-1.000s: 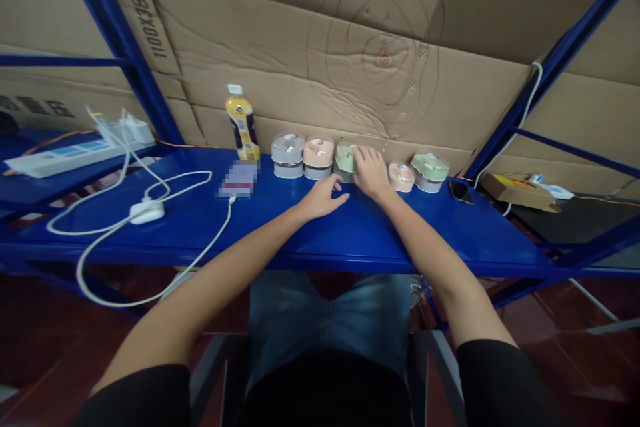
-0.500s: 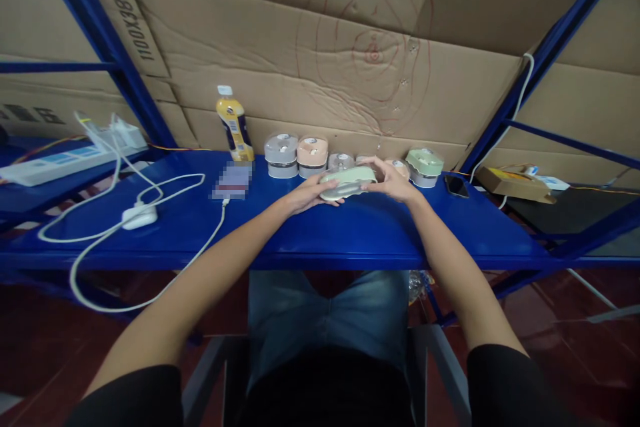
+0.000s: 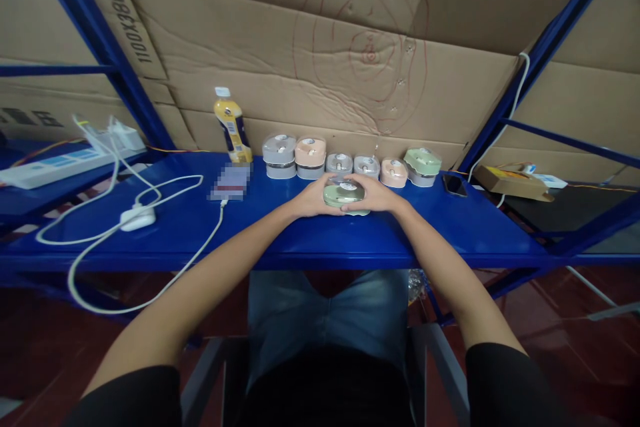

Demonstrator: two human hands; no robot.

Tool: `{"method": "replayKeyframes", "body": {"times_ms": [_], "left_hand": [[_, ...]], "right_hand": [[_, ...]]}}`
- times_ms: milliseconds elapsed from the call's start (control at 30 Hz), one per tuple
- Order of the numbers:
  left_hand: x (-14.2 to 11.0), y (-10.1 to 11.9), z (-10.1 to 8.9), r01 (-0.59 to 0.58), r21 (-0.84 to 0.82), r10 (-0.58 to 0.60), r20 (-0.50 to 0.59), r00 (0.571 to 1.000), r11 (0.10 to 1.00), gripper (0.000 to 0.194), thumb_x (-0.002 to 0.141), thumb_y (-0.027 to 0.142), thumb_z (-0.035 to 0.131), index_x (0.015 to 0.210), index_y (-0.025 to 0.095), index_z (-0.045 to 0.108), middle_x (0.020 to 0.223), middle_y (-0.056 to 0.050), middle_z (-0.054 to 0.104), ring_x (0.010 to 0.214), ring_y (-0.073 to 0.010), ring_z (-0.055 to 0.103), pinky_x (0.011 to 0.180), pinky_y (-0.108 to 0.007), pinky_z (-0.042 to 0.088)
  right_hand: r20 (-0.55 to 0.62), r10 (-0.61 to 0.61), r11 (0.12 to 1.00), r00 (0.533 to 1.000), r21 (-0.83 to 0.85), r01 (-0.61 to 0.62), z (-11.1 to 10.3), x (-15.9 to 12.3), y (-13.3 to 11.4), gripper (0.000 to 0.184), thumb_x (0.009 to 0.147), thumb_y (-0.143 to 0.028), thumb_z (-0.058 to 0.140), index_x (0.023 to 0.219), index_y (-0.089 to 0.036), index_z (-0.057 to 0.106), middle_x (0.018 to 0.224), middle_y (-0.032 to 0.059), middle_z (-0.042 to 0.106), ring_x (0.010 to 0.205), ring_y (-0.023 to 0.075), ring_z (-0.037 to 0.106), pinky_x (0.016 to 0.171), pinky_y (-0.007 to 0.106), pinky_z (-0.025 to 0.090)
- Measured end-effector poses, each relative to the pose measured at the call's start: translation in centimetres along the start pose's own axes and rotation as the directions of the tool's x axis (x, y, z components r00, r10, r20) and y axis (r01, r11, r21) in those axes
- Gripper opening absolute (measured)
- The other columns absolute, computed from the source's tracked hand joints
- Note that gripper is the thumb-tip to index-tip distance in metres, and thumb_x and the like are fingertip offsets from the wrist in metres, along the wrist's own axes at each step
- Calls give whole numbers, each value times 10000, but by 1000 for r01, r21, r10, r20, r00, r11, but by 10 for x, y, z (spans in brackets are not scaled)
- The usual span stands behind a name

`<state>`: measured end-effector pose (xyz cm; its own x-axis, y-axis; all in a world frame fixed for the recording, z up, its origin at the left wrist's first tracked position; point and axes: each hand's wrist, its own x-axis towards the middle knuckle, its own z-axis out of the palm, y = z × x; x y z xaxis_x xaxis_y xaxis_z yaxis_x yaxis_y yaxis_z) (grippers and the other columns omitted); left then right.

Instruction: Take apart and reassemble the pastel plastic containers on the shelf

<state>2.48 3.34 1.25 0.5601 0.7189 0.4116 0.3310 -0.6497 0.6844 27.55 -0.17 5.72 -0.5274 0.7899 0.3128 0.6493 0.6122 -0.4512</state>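
Observation:
A green container with a clear lid (image 3: 345, 194) is between my hands, low over the blue table (image 3: 310, 237). Around its left side my left hand (image 3: 313, 198) is closed. My right hand (image 3: 375, 194) grips its right side, the fingers curved over the front. Behind my hands, single boxes of the same kind stand in a row: two grey boxes (image 3: 367, 166) and a peach box (image 3: 394, 173). Stacked pairs flank them: a grey stack (image 3: 280, 155) and a peach-topped stack (image 3: 311, 156) to the left, a green-topped stack (image 3: 423, 166) to the right.
A yellow drink bottle (image 3: 233, 126) stands at the back left, near a blurred-out phone-like thing (image 3: 231, 180) with a white cable and charger (image 3: 137, 216). A dark phone (image 3: 455, 184) lies at the right. Cardboard (image 3: 270, 47) backs the table.
The green container has turned from a tilted side position to its clear lid facing up, and has come lower and nearer. Both hands now wrap its sides, uncovering the boxes behind.

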Motion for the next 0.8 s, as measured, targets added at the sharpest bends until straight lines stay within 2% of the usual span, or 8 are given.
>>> {"method": "replayKeyframes", "body": {"times_ms": [100, 167, 233, 333, 500, 600, 700, 800], "left_hand": [[-1, 0, -2, -13, 28, 14, -27, 1000, 1000, 1222, 595, 554, 1044, 1606, 198, 458, 1476, -205, 667, 1370, -429, 665, 1178, -607, 530], [-3, 3, -4, -31, 61, 32, -21, 999, 998, 1194, 651, 579, 1017, 1634, 206, 453, 1462, -191, 666, 1369, -415, 658, 1190, -601, 520], [-5, 7, -4, -65, 110, 62, 25, 998, 992, 979, 771, 615, 938, 1586, 227, 559, 1400, -159, 678, 1351, -392, 660, 1210, -600, 503], [-8, 12, -2, -122, 161, 105, 109, 988, 979, 582, 905, 618, 820, 1365, 264, 780, 1314, -133, 667, 1380, -388, 631, 1236, -606, 483], [-4, 9, -3, -112, 129, 100, 92, 991, 985, 483, 978, 641, 706, 1197, 239, 861, 1308, -147, 656, 1382, -380, 627, 1211, -574, 527], [1, 3, -15, -44, 122, 45, -6, 999, 992, 473, 986, 623, 674, 1166, 222, 848, 1322, -145, 686, 1265, -345, 679, 1140, -549, 578], [4, -5, -30, 22, 177, -3, -107, 994, 984, 425, 966, 589, 692, 1147, 231, 833, 1286, -134, 737, 1275, -346, 672, 1151, -557, 564], [4, -11, -38, 52, 219, -24, -128, 991, 974, 393, 929, 551, 737, 1128, 223, 819, 1261, -134, 767, 1260, -350, 687, 1179, -586, 534]], "right_hand": [[-37, 40, 999, 999, -2, -40, -13, -3, 3, 803, 823, -629, 876, 1484, -221, 674, 1452, 142, 743, 1283, 344, 718, 1128, 519, 578], [-74, 135, 991, 988, -3, -136, -25, -7, 11, 715, 918, -648, 777, 1476, -213, 677, 1389, 134, 770, 1209, 325, 745, 1085, 504, 598], [-106, 258, 966, 960, 12, -259, -37, -10, 21, 659, 1001, -657, 668, 1493, -219, 662, 1322, 125, 794, 1145, 312, 767, 1067, 508, 605], [-122, 373, 928, 920, 74, -366, -48, -13, 32, 610, 1061, -629, 589, 1532, -243, 628, 1355, 127, 789, 1105, 302, 787, 1063, 512, 613], [-77, 390, 911, 917, 176, -373, -52, -13, 30, 554, 1071, -535, 585, 1533, -232, 619, 1454, 139, 744, 1102, 290, 787, 1062, 495, 620], [-83, 391, 919, 917, 80, -385, -55, -14, 28, 560, 1032, -526, 652, 1509, -234, 642, 1469, 146, 734, 1219, 329, 753, 1097, 520, 594], [-91, 356, 930, 930, -65, -362, -60, -16, 29, 610, 956, -528, 759, 1488, -245, 661, 1497, 139, 717, 1350, 357, 691, 1160, 528, 549], [-69, 353, 928, 933, -101, -359, -62, -18, 32, 626, 922, -544, 793, 1459, -239, 690, 1445, 141, 739, 1329, 355, 705, 1151, 511, 553]]}}
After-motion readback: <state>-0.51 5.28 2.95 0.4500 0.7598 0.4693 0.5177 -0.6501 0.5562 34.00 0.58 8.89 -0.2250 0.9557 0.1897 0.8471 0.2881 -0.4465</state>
